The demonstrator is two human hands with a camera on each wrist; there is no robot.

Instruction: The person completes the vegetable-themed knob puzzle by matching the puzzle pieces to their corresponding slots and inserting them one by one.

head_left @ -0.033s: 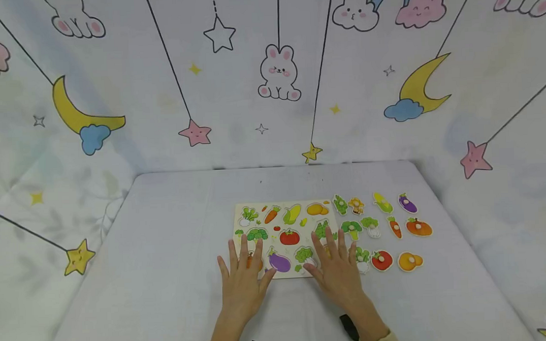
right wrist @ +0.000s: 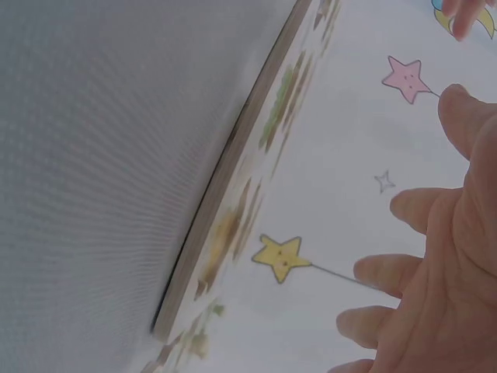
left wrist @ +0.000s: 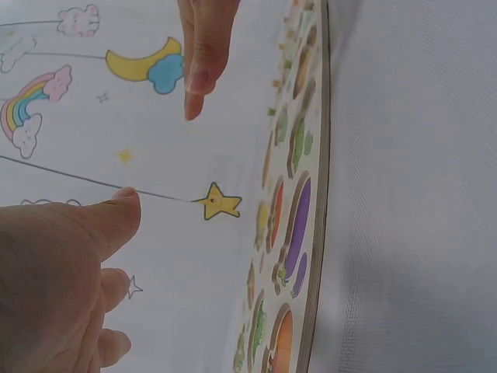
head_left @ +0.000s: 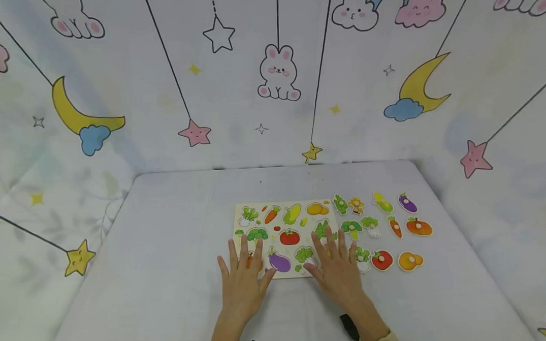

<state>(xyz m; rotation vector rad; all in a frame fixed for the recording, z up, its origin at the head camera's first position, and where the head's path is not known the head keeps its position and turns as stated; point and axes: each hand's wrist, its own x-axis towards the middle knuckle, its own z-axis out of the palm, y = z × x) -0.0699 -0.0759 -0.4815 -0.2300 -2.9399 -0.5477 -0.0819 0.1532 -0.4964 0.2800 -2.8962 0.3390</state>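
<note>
A wooden vegetable puzzle board [head_left: 291, 275] lies flat on the white table. Over its front left corner is my left hand [head_left: 241, 289], fingers straight and spread, partly hiding an orange pumpkin recess. My right hand [head_left: 341, 277] spreads its fingers above the front right corner, holding nothing. Both wrist views show a gap between palms and board. The purple eggplant recess [head_left: 279, 262] and red tomato recess [head_left: 289, 237] show between the hands. Just right of my right hand are a white radish piece [head_left: 363, 260] and a tomato piece [head_left: 382, 261].
More loose vegetable pieces lie right of the board, among them broccoli [head_left: 351, 229], corn [head_left: 382, 203], an eggplant [head_left: 407, 203], a carrot [head_left: 395, 227], a pumpkin [head_left: 419, 227] and potatoes [head_left: 410, 261]. A patterned cloth backdrop [head_left: 233, 91] rises behind the table.
</note>
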